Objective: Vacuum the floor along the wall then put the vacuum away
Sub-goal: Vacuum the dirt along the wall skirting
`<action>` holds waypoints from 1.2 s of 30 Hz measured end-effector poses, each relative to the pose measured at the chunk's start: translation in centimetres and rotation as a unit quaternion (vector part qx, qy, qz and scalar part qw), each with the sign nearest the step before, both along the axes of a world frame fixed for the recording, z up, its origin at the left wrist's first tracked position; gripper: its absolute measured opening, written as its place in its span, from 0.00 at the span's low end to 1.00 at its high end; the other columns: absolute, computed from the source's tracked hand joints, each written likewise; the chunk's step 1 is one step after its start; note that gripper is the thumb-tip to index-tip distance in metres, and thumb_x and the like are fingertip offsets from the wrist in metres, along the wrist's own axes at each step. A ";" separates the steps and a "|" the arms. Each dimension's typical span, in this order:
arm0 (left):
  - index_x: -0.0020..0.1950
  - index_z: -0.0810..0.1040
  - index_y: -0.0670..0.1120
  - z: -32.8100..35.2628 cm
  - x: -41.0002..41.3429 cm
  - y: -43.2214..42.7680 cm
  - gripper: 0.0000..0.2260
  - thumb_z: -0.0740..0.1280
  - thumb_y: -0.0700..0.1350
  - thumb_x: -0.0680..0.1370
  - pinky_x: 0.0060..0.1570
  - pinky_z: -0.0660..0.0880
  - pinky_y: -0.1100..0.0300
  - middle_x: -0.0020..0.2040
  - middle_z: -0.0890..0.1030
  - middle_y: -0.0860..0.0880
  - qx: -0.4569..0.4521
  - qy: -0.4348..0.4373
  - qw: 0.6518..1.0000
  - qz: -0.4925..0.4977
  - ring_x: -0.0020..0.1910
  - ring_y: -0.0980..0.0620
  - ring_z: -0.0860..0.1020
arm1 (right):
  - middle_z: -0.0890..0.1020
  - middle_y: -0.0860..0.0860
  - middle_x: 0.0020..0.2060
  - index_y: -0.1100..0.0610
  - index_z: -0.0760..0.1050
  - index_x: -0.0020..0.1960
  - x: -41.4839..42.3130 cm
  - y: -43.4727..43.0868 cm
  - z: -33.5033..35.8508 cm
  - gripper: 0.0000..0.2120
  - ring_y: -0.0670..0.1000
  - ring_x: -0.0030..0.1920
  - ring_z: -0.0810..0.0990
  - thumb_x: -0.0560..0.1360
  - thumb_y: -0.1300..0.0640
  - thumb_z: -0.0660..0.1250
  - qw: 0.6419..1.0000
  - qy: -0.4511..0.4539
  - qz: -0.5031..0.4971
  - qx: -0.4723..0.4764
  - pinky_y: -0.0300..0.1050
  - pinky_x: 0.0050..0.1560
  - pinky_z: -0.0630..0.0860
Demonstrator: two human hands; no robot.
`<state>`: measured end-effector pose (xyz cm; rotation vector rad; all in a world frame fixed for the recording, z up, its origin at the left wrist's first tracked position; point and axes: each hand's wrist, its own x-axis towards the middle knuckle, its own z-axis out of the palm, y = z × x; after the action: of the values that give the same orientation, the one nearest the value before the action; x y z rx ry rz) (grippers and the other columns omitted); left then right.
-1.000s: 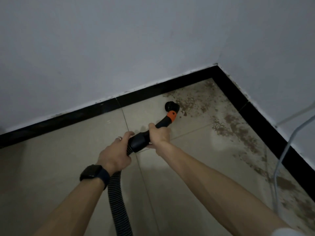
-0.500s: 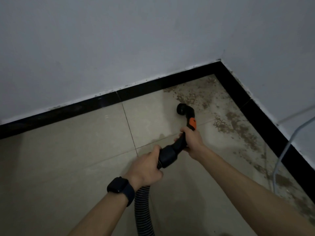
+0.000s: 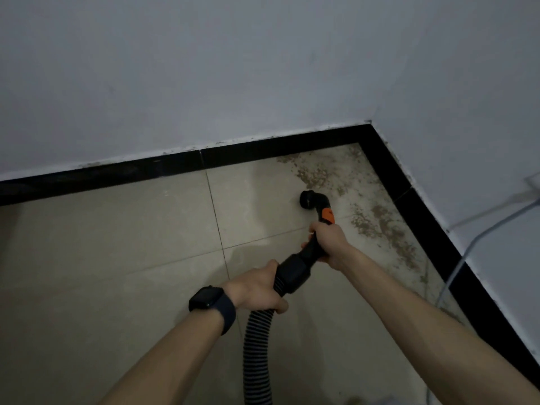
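Vacuum nozzle (image 3: 309,199) down at the tiled floor (image 3: 117,258) near the corner, just beside a patch of brown dirt (image 3: 377,219). The right hand (image 3: 328,241) grips the black wand (image 3: 312,252) below its orange collar (image 3: 328,215). The left hand (image 3: 254,290), with a dark watch (image 3: 211,302) at the wrist, is wrapped round the top of the ribbed hose (image 3: 258,355). A black skirting board (image 3: 117,175) lines the walls.

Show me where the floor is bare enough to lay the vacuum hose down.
Bare tiles lie left of the hose, up to the black baseboard. The corner strip right of the nozzle is crowded: brown dirt and a thin cable run along the right wall.
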<state>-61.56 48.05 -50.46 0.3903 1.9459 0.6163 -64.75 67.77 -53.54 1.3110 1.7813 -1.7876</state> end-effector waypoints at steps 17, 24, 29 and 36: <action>0.57 0.73 0.51 -1.2 0.8 -3.9 0.20 0.75 0.37 0.69 0.43 0.81 0.54 0.50 0.80 0.47 -0.049 -0.116 0.991 0.041 0.48 0.47 0.82 | 0.78 0.62 0.56 0.62 0.56 0.73 2.8 -4.9 -1.7 0.31 0.64 0.51 0.83 0.77 0.51 0.65 0.993 -0.044 0.023 0.110 0.63 0.51 0.84; 0.67 0.73 0.50 -0.7 3.1 -0.4 0.25 0.76 0.47 0.73 0.50 0.79 0.52 0.60 0.81 0.46 -0.024 -0.124 0.990 -0.066 0.57 0.44 0.82 | 0.81 0.60 0.46 0.60 0.63 0.65 6.4 -0.9 -1.1 0.17 0.59 0.38 0.85 0.80 0.58 0.65 0.995 -0.040 -0.004 0.087 0.49 0.31 0.81; 0.66 0.73 0.53 -1.0 3.2 -2.7 0.25 0.77 0.50 0.72 0.55 0.78 0.53 0.59 0.81 0.49 -0.040 -0.146 0.987 -0.053 0.58 0.47 0.81 | 0.79 0.63 0.55 0.58 0.58 0.64 5.6 -3.4 -1.1 0.22 0.64 0.48 0.85 0.78 0.55 0.66 0.992 -0.036 0.047 0.108 0.62 0.43 0.85; 0.67 0.72 0.56 -2.0 2.9 -7.2 0.28 0.78 0.52 0.70 0.56 0.79 0.55 0.58 0.81 0.51 -0.074 -0.171 0.982 -0.007 0.55 0.51 0.81 | 0.76 0.60 0.55 0.65 0.54 0.73 4.4 -8.1 -1.5 0.31 0.61 0.51 0.81 0.79 0.52 0.65 0.982 -0.010 0.131 0.134 0.59 0.51 0.83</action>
<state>-58.66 40.89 -52.50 0.1900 1.6443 0.4897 -60.39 59.63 -55.06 1.1148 2.1282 -1.4299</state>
